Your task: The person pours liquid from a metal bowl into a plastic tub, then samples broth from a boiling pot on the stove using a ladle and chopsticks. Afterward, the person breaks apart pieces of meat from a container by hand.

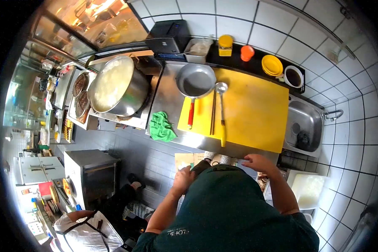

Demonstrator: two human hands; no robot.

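Both of my hands are below the counter's front edge. My left hand (pixel 183 178) is beside my leg, its fingers partly hidden. My right hand (pixel 256 163) is near the front edge of the yellow board (pixel 256 109), fingers apart and holding nothing. On the board's left part rest a frying pan (pixel 196 80) with a red handle, a pair of chopsticks (pixel 213 112) and a ladle (pixel 222 105) with a yellow handle. A green cloth (pixel 161 127) lies crumpled on the steel counter (pixel 166 90) left of the board.
A large pot (pixel 113 86) of pale contents stands at the left. The sink (pixel 304 124) is at the right. Yellow and orange containers line the back shelf (pixel 235 62). Another person (pixel 88 231) is at the lower left, near a steel cabinet (pixel 90 157).
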